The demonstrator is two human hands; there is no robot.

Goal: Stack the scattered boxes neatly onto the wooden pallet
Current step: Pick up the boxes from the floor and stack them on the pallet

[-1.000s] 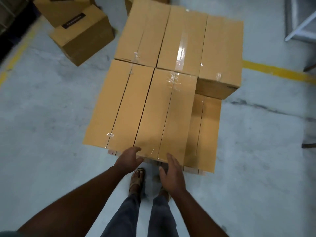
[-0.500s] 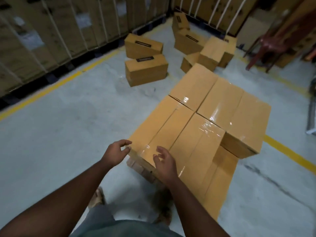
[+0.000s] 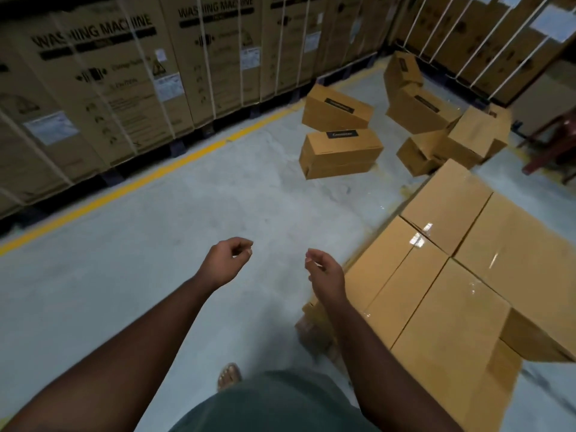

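Tall washing-machine cartons [image 3: 103, 98] line the left wall, the left hand [image 3: 225, 262] and right hand [image 3: 325, 273] hang loosely curled, apart and holding nothing above the concrete floor [image 3: 156, 260], scattered boxes [image 3: 340, 152] lie farther ahead, and stacked boxes [image 3: 452, 275] cover the pallet at right.

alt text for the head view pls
Both hands, left hand and right hand, hang empty over the concrete floor beside stacked boxes. Scattered boxes lie ahead near strapped washing machine cartons.
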